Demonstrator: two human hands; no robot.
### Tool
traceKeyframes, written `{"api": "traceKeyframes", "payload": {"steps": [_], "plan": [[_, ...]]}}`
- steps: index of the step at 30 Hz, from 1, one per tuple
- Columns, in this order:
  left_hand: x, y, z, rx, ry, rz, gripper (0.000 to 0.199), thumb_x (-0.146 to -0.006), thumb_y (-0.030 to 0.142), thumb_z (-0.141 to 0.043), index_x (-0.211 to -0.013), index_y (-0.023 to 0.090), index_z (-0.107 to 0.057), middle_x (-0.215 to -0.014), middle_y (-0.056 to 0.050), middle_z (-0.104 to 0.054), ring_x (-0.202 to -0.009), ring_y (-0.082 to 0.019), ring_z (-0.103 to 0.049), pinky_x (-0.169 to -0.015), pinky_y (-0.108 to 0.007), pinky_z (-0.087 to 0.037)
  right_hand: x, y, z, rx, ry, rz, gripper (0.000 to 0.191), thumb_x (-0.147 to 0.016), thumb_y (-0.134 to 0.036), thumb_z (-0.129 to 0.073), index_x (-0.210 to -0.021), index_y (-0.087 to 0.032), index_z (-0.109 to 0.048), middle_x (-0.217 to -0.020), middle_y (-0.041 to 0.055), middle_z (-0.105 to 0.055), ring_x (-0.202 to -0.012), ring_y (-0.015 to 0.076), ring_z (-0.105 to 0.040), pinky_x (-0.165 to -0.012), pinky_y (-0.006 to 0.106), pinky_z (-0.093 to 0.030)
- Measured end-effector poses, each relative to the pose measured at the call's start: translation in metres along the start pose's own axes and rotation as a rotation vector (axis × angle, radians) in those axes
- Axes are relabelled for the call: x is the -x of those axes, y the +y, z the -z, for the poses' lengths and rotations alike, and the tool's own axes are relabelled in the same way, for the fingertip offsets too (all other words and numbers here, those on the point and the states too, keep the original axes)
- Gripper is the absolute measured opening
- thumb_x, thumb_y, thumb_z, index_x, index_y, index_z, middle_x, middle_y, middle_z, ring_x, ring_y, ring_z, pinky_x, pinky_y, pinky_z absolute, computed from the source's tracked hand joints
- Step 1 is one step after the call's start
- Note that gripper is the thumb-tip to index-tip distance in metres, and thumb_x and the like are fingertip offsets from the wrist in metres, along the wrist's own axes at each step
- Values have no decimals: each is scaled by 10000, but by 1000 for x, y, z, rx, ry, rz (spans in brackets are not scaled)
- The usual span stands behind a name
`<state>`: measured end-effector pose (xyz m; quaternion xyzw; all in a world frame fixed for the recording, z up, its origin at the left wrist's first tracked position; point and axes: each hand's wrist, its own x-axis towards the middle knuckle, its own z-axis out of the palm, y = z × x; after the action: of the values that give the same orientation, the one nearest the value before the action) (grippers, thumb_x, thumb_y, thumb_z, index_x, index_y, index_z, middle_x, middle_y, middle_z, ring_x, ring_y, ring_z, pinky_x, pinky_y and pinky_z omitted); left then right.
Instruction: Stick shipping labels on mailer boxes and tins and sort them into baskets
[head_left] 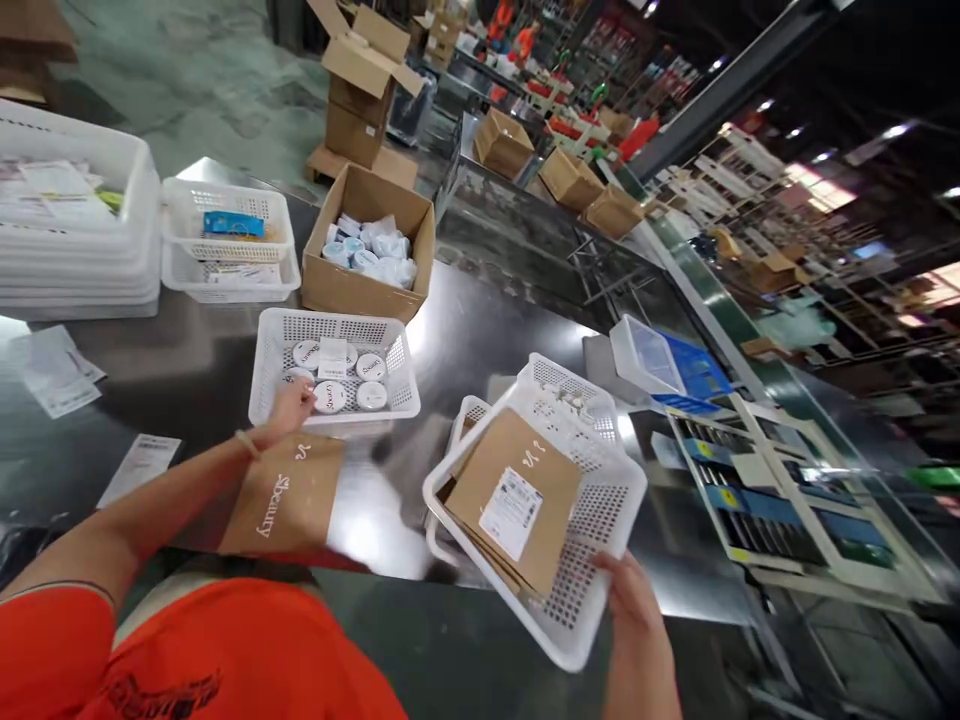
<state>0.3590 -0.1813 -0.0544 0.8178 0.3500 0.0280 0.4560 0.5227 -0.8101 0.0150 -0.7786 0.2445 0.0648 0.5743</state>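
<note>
My left hand [292,408] is slightly blurred at the front rim of a white perforated plastic basket [330,325], close to several round white tins [330,397] lying inside. Under my left wrist is a kraft paper mailer [281,495] printed with white "Beauty" lettering. My right hand [630,600] grips the lower edge of a second white perforated basket [604,515], holding it tilted above the steel table. Kraft envelopes [517,500] with a white barcode label lie in that basket. Another white basket [457,470] is partly hidden behind it.
A cardboard box [367,240] of white pouches, a white basket [229,235] holding a blue item, stacked white trays [75,210] and loose papers [52,370] stand on the steel table [465,350]. A conveyor [697,290] runs at right. Orange-clad co-workers [517,40] stand far back.
</note>
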Motion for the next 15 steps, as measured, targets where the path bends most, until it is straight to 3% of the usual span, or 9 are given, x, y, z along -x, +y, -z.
{"api": "traceKeyframes", "payload": {"steps": [3, 7, 12, 15], "plan": [[-51, 2, 12, -126, 67, 115, 348, -990, 115, -629, -1325, 77, -714, -1100, -218, -839, -1165, -361, -795, -1048, -435, -565, -19, -4, 32, 56, -7, -53, 312, -344, -284, -709, -648, -350, -725, -715, 158, -779, -631, 422, -773, -615, 599, -608], [-88, 9, -4, -236, 65, 168, 420, -1012, 196, -714, -1396, 45, -635, -1143, -242, -824, -1254, -385, -766, -1074, -410, -534, -36, -21, 48, 126, -98, -49, 388, -356, -255, -800, -742, -283, -789, -799, 159, -833, -733, 430, -809, -708, 562, -637], [-102, 15, -39, -304, 110, 199, 636, -1043, 272, -766, -1498, -35, -445, -1368, -341, -719, -1490, -478, -581, -1187, -522, -416, -66, -20, 26, 234, -195, -126, 342, -384, -258, -716, -716, -295, -791, -729, 119, -815, -689, 407, -789, -714, 556, -636], [-106, 16, -52, -280, 178, 256, 594, -999, 174, -796, -1461, 0, -466, -1387, -363, -694, -1498, -486, -556, -1160, -542, -406, -83, -9, 3, 324, -175, -18, 292, -402, -252, -711, -674, -318, -791, -733, 144, -808, -651, 408, -779, -688, 561, -630]]}}
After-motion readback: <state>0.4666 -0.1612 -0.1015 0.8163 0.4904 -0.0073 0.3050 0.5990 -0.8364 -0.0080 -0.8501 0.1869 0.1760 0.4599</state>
